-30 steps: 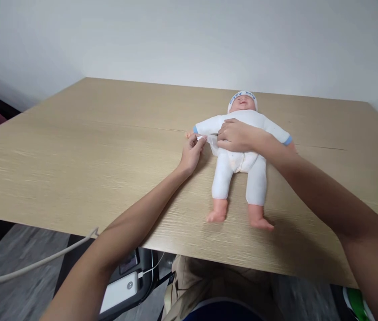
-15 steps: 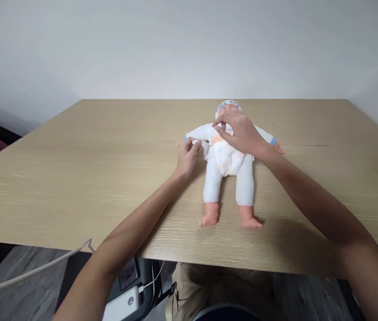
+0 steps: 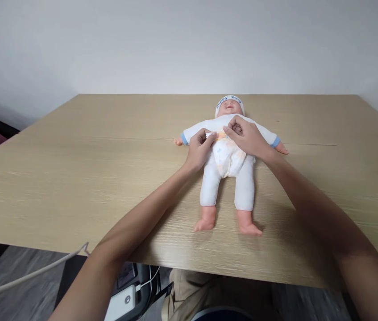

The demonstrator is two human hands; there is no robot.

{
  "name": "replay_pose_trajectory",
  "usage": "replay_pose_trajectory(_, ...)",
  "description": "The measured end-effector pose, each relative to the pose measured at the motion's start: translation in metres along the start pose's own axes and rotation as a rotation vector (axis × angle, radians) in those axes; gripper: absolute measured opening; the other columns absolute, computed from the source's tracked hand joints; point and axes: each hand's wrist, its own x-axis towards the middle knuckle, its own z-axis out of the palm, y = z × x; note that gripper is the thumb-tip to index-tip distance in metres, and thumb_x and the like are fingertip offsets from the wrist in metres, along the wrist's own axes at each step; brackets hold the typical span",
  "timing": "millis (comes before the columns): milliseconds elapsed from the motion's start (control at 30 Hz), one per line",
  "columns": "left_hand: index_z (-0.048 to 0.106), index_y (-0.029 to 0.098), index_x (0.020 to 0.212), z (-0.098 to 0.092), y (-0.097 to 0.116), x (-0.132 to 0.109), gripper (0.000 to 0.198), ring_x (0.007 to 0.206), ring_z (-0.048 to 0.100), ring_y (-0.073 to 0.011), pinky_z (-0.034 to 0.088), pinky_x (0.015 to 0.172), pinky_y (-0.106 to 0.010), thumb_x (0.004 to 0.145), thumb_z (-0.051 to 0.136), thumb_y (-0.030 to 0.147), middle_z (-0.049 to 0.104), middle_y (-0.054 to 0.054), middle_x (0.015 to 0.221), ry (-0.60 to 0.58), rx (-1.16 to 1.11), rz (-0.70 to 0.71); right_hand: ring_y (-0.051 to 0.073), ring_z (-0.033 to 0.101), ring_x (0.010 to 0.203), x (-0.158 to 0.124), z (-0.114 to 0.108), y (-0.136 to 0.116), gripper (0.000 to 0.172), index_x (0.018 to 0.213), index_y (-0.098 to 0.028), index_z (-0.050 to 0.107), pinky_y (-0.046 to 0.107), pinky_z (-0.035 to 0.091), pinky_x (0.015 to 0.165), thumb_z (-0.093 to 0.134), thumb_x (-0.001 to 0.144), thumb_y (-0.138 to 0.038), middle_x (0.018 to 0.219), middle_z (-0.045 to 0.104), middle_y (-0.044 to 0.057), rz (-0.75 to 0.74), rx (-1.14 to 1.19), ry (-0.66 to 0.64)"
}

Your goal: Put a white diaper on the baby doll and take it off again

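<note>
A baby doll [image 3: 211, 183] in white clothes with blue cuffs and a lettered white cap lies on its back, feet toward me. Around its hips is a white diaper [image 3: 226, 157] with an orange-patterned waistband. At the waistband's left side, my left hand [image 3: 200, 149] pinches the diaper's white side tab, drawn in over the belly. My right hand [image 3: 247, 137] is at the upper right of the waistband, thumb and fingertips brought together against the diaper's front edge. What lies between those fingertips is mostly hidden.
The doll rests on a wide wooden table [image 3: 108, 178] with a seam across it. A pale wall [image 3: 189, 44] stands behind. Below the front edge are a white power bank [image 3: 122, 303] with a cable and a thick white cord [image 3: 31, 275].
My left hand has brought the side tab inward, from beside the doll to its belly. My right hand has lowered from the chest to the waistband, uncovering the doll's head.
</note>
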Motion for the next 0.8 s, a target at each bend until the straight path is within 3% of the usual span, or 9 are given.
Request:
replay_pose_trajectory(200,0.057,0.021,0.078,-0.003,0.012,0.005,0.048,0.068,0.04,-0.0145,0.035,0.065,-0.03,0.098,0.08,0.058,0.046,0.002,0.073,-0.107,0.124,0.034,0.019,0.052,0.073,0.003,-0.005,-0.004,0.059,0.081,-0.025,0.061,0.036,0.043,0.075,0.056,0.106,-0.078,0.077,0.06,0.0,-0.026,0.023,-0.066)
replay_pose_trajectory(367,0.067,0.025,0.094,-0.01,0.0,0.008,0.055,0.068,0.042,-0.0163,0.035,0.064,-0.032,0.093,0.077,0.079,0.045,0.001,0.077,-0.182,0.032,0.057,0.021,0.058,0.083,0.001,-0.005,-0.01,0.065,0.079,-0.024,0.063,0.038,0.046,0.081,0.052,0.106,-0.083,0.085,0.067,0.004,-0.006,0.008,-0.094)
replay_pose_trajectory(600,0.07,0.028,0.111,-0.017,-0.02,0.011,0.051,0.07,0.046,-0.0167,0.036,0.064,-0.032,0.091,0.084,0.073,0.05,0.001,0.082,-0.197,-0.084,0.031,0.022,0.06,0.088,-0.004,0.005,-0.014,0.038,0.083,-0.024,0.063,0.038,0.048,0.083,0.08,0.098,-0.054,0.093,0.07,0.004,0.062,-0.09,-0.028)
replay_pose_trajectory(800,0.071,0.027,0.107,-0.013,-0.036,0.013,0.05,0.072,0.05,-0.0144,0.039,0.065,-0.029,0.087,0.089,0.069,0.051,0.001,0.087,-0.125,-0.087,0.031,0.019,0.059,0.085,-0.004,0.005,-0.01,0.02,0.09,-0.025,0.062,0.036,0.047,0.082,0.081,0.094,-0.031,0.09,0.066,0.0,0.114,-0.081,0.008)
